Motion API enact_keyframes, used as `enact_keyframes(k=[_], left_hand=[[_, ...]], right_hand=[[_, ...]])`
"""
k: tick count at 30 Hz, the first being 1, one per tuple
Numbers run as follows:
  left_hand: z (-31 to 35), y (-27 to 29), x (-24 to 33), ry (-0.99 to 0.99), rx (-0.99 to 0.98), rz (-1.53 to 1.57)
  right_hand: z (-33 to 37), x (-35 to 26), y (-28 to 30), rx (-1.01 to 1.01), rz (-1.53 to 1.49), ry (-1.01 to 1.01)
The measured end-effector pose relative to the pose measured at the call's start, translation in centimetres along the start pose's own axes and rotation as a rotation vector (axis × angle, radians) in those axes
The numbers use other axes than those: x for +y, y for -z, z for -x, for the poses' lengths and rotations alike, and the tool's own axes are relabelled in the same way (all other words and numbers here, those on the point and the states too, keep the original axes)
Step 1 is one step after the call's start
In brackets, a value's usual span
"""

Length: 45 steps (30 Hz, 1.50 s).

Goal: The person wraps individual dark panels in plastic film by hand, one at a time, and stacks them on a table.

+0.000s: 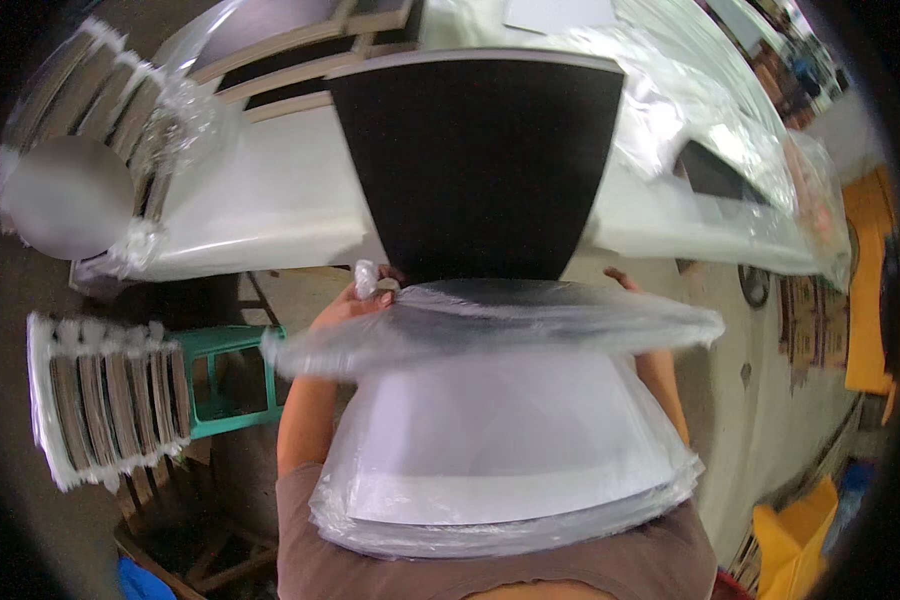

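A black panel [480,160] with a pale top edge stands tilted at the front of the worktable. Its lower end meets a clear plastic bag [530,325] stretched across in front of me. My left hand [360,300] is closed on the bag's upper left edge, a white wrapping on one finger. Behind the film on the right is my right hand [625,282]; a fingertip pokes out above it, but the other fingers are hidden. Nearer my body lies a white sheet [510,430] in clear plastic, between my forearms.
Plastic covers the worktable [270,190], where wooden frames [300,60] and crumpled film [660,110] lie. At left, wrapped panels [115,400] are stacked beside a green stool [232,375]. A round grey disc [70,195] shows above them. Yellow pieces [795,535] are at right.
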<state>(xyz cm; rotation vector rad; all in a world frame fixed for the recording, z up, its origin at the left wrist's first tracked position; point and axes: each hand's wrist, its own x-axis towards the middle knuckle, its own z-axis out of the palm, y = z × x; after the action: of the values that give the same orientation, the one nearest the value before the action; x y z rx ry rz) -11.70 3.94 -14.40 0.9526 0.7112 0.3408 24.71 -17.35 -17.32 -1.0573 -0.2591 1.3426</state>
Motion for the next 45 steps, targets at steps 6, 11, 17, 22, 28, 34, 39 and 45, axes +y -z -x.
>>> enact_keyframes(k=[6, 11, 17, 22, 28, 34, 39, 45], left_hand=[[-1.9, 2.1, -6.4, 0.042, 0.286, 0.256], [-5.0, 5.1, -12.0, 0.096, 0.503, -0.088], [-1.8, 6.9, -2.3, -0.225, 0.939, -0.801], [5.7, -2.3, 12.4, -0.848, 0.133, 0.205], [2.0, -13.0, 13.8, -0.686, -0.321, 0.407], [-0.5, -15.1, 11.5, -0.856, -0.232, -0.124], [-1.0, -13.4, 11.1, -0.721, 0.211, -0.498], [-1.4, -16.1, 10.8, -0.958, 0.258, -0.536]], right_hand=[[-3.6, 4.3, -0.4, 0.039, 0.358, -0.019], [-6.2, 8.6, 6.0, 0.275, 0.661, -0.038], [-3.6, 3.3, 5.9, 0.475, 0.717, 0.102], [-1.6, -7.6, -7.9, -0.011, 0.656, 0.449], [1.3, -9.6, -26.3, -0.586, 1.026, 0.812], [-0.9, -7.4, -25.8, -0.408, 0.598, 0.739], [-1.9, -8.5, -24.2, -0.151, 0.678, 0.779], [-2.4, -8.4, -25.0, -0.088, 0.546, 0.861]])
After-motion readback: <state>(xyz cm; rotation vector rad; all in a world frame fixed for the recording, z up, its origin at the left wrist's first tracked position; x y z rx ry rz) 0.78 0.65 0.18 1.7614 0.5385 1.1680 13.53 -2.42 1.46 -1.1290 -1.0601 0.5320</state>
